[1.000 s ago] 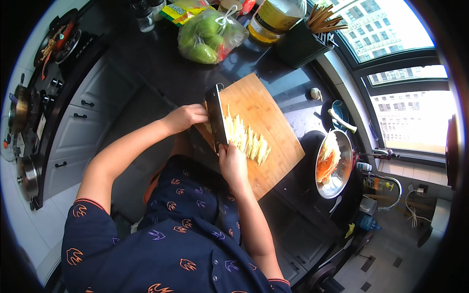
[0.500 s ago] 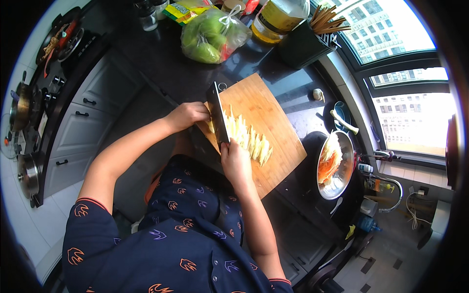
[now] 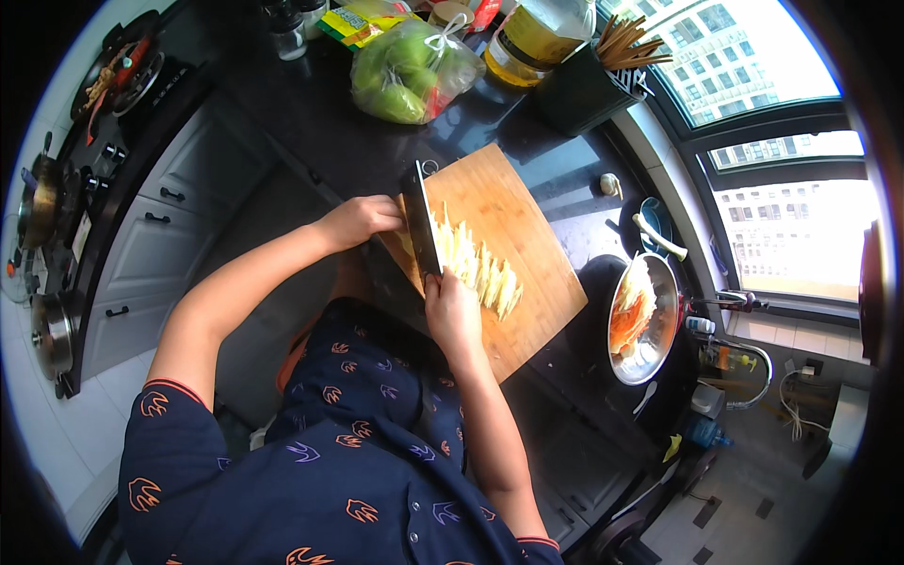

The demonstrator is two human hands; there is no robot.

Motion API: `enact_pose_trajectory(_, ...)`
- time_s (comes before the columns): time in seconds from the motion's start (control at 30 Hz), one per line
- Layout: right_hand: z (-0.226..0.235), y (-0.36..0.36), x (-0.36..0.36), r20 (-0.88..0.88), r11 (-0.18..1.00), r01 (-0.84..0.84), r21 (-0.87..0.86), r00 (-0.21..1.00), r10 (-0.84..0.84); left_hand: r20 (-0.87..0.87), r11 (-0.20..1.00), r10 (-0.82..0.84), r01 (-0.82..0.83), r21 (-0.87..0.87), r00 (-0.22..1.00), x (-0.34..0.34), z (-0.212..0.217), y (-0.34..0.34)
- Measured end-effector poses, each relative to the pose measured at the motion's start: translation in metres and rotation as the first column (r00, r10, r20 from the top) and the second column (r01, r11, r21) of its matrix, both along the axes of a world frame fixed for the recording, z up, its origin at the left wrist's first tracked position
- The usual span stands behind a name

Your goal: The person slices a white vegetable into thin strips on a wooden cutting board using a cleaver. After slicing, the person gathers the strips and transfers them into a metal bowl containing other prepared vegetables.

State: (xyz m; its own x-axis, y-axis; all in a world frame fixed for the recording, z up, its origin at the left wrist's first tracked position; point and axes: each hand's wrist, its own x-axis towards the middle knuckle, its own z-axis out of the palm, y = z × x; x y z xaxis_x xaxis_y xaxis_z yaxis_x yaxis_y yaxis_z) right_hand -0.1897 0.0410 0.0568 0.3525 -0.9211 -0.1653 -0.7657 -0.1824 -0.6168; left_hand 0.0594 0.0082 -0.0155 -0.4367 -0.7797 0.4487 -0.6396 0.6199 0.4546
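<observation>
A wooden cutting board (image 3: 535,254) lies at an angle on the dark counter. Across its left part stands a broad-bladed kitchen knife (image 3: 421,218), blade on edge. My right hand (image 3: 454,309) is closed around its handle at the near end. Left of the blade, my left hand (image 3: 367,221) has its fingers bent and pressed together at the board's edge; what lies beneath them is hidden. A row of thin pale-yellow vegetable strips (image 3: 482,273) spreads right of the blade.
A metal bowl (image 3: 666,330) with orange and pale shreds stands right of the board. Beyond the board are a tied bag of green produce (image 3: 405,80), an oil jug (image 3: 537,42) and a chopstick holder (image 3: 586,92). A garlic bulb (image 3: 611,185) lies near the window.
Hardly anything differs. Both hands and the knife stay in nearly the same place on the board, while the whole view has shifted slightly.
</observation>
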Motion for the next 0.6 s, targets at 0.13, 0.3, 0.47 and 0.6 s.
enact_pose_trajectory(0.13,0.017,-0.001,0.004,-0.004,1.000,-0.007,-0.006,1.000,0.007,-0.001,1.000,-0.007,0.007,0.026,1.000,0.002,-0.001,0.001)
enact_pose_trajectory(0.3,0.014,0.002,0.008,-0.072,0.999,-0.033,-0.007,0.997,0.033,0.003,0.999,-0.026,0.026,0.037,1.000,0.003,-0.006,-0.002)
enact_pose_trajectory(0.47,-0.003,0.008,0.009,-0.098,0.999,-0.044,-0.032,0.994,0.041,-0.021,1.000,-0.021,0.021,-0.006,1.000,0.002,-0.004,-0.003)
enact_pose_trajectory(0.6,-0.005,0.000,0.005,-0.063,0.998,-0.038,-0.053,0.997,0.035,-0.004,1.000,-0.016,0.016,0.016,1.000,0.002,0.000,-0.003)
